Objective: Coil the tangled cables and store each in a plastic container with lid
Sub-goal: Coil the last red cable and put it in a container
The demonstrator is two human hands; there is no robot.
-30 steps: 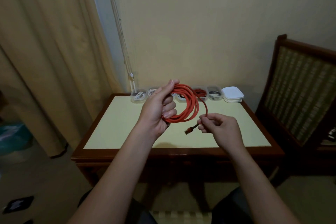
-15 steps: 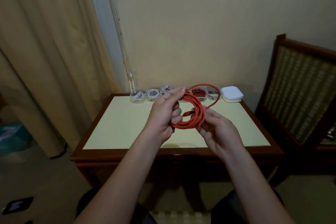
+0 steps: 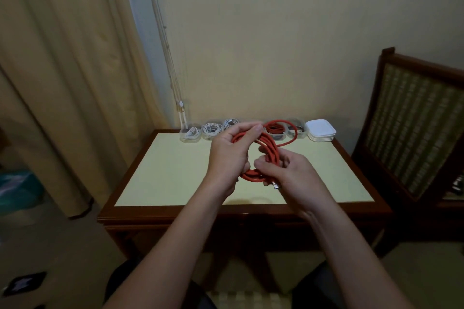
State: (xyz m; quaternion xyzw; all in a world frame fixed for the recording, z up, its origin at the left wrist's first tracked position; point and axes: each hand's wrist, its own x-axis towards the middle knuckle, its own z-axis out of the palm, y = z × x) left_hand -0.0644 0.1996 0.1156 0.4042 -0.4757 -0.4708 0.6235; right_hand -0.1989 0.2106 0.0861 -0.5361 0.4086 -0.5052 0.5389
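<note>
A red cable is wound into a coil that I hold up above the table. My left hand grips the coil's left side, thumb on top. My right hand pinches the cable's end at the coil's lower right, and the metal plug sticks out below its fingers. One loose loop of the cable arcs out to the back right. A row of clear plastic containers with coiled cables stands at the table's far edge, next to a stack of white lids.
The table has a pale yellow top and a dark wooden rim. A wooden chair with a woven back stands to the right. A curtain hangs at the left. The wall is right behind the containers.
My right hand has brought the cable's end up to the coil and through it, and now pinches it at the coil's lower right. The loose loop at the back right has formed.
</note>
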